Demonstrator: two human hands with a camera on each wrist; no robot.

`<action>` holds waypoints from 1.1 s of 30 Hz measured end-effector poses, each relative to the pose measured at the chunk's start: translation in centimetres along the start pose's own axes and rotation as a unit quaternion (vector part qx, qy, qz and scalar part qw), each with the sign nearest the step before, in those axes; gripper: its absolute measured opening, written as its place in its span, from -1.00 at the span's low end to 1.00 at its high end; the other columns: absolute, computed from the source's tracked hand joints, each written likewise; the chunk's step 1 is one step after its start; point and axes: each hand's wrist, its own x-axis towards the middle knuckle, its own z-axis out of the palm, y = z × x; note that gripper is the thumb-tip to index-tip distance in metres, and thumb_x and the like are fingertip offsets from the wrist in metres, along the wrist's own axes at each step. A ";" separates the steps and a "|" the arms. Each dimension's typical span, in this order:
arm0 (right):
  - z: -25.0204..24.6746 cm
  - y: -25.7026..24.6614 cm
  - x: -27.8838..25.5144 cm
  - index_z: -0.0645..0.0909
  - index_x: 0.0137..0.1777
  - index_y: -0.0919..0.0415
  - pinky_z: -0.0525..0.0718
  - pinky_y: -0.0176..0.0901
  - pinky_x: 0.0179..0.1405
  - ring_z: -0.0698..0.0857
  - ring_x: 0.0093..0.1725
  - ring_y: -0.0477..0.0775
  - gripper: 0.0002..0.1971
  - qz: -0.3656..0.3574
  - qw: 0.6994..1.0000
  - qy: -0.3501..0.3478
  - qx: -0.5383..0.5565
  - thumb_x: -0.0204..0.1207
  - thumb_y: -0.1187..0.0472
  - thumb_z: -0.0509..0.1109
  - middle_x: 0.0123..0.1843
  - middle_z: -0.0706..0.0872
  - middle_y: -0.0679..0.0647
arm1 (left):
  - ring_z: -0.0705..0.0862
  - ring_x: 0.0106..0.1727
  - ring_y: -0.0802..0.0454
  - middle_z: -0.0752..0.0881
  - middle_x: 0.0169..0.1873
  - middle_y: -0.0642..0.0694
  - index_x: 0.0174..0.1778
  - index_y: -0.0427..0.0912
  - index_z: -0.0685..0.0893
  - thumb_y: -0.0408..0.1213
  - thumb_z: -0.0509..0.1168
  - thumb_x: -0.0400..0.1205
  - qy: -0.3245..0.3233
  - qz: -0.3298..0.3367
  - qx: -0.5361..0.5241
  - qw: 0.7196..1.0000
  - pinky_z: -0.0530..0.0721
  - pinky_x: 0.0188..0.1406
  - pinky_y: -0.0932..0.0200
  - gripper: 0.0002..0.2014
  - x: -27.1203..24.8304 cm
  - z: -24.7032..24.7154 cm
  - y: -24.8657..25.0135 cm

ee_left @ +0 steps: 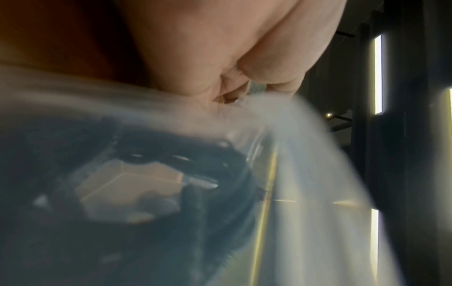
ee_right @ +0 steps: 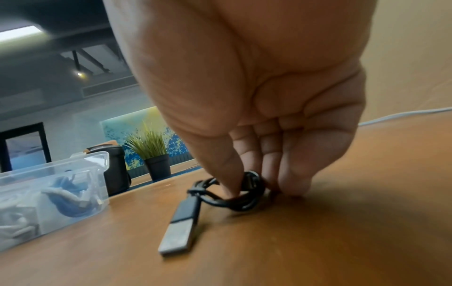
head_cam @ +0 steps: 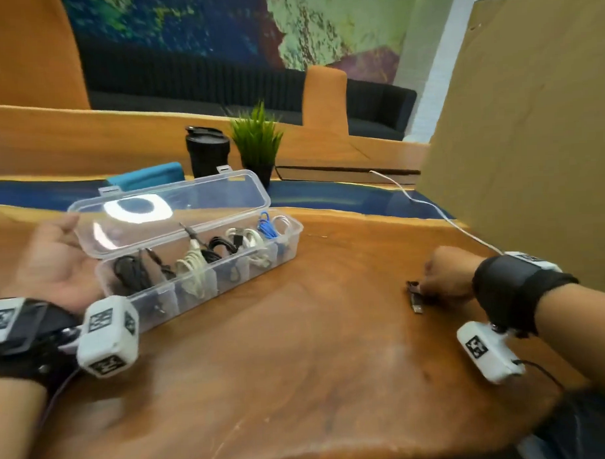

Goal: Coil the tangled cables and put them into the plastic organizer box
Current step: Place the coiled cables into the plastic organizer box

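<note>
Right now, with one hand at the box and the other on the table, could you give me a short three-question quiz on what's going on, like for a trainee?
1. True or false: the organizer box has its lid shut.
2. What is the right hand pinching on the table?
3. Which hand is at the box: A left hand, B right hand?

Key: 1 false, the lid stands open. 2 a coiled black USB cable. 3 A.
</note>
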 end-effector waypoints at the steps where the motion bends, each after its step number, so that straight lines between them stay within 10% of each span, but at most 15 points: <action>1: -0.4 -0.3 -0.1 0.74 -0.13 0.29 0.77 -0.01 -0.24 0.78 -0.24 0.22 -0.75 -0.014 1.000 0.005 0.022 0.50 0.06 0.51 -0.22 0.80 0.25 | 0.82 0.13 -0.14 0.81 0.13 -0.41 0.08 -0.49 0.81 -0.19 0.46 0.28 0.010 0.000 -0.016 1.000 0.82 0.05 -0.10 -0.47 -0.1 0.8 -0.3; 5: -3.1 -5.0 -1.4 0.68 -0.32 0.35 0.57 -0.17 -0.60 0.58 -0.68 0.04 -0.78 -0.095 0.982 0.065 0.152 0.44 0.24 0.60 -0.56 0.70 0.23 | 0.43 0.62 -0.27 0.45 0.59 -0.34 0.56 -0.34 0.53 0.07 0.15 0.66 0.086 -0.020 -0.007 0.996 0.35 0.62 -0.31 -0.34 0.3 -1.4 0.9; 10: -5.8 -16.0 -5.5 0.68 -0.15 0.29 0.70 -0.24 -0.58 0.67 -0.54 -0.02 -0.86 -0.260 0.901 0.011 0.348 0.39 0.26 0.56 -0.34 0.80 0.26 | 0.64 0.44 -0.27 0.69 0.37 -0.35 0.34 -0.40 0.68 0.05 0.11 0.72 0.107 -0.025 -0.021 0.994 0.50 0.53 -0.27 -0.42 0.8 -2.4 0.8; 12: -5.9 -20.3 -7.8 0.66 -0.07 0.31 0.76 -0.23 -0.46 0.72 -0.44 0.00 -0.92 -0.311 0.874 -0.043 0.371 0.49 0.34 0.49 -0.25 0.82 0.27 | 0.85 -0.03 -0.20 0.84 -0.08 -0.27 -0.01 -0.34 0.75 0.02 0.14 0.75 0.135 -0.008 -0.017 0.991 0.72 0.13 -0.15 -0.53 1.0 -2.6 0.8; 17: -3.8 -28.2 -10.0 0.69 -0.06 0.32 0.76 -0.22 -0.44 0.73 -0.44 -0.01 -0.95 -0.342 0.887 -0.061 0.306 0.54 0.34 0.48 -0.29 0.79 0.24 | 0.72 -0.43 -0.04 0.70 -0.35 -0.12 -0.28 -0.19 0.62 0.03 0.22 0.71 0.168 -0.008 -0.036 0.985 0.69 -0.29 0.06 -0.61 1.6 -3.4 0.6; 26: -0.3 -33.5 -9.7 0.67 -0.09 0.38 0.81 -0.02 -0.30 0.74 -0.37 0.16 -0.91 -0.318 0.920 -0.070 0.219 0.54 0.34 0.50 -0.29 0.76 0.30 | 0.62 -0.30 -0.04 0.69 -0.39 -0.11 -0.38 -0.20 0.59 0.03 0.24 0.71 0.196 -0.019 -0.039 0.980 0.61 -0.17 0.04 -0.57 1.8 -3.2 0.5; 33: 0.9 -34.4 -10.5 0.79 -0.05 0.19 0.80 0.01 -0.02 0.80 -0.11 0.12 -0.86 -0.400 0.914 0.072 -0.005 0.52 0.13 0.51 -0.16 0.83 0.11 | 0.62 -0.23 -0.08 0.69 -0.27 -0.13 -0.32 -0.19 0.60 0.07 0.29 0.66 0.198 -0.033 -0.051 0.978 0.63 -0.01 -0.03 -0.60 1.5 -3.1 0.7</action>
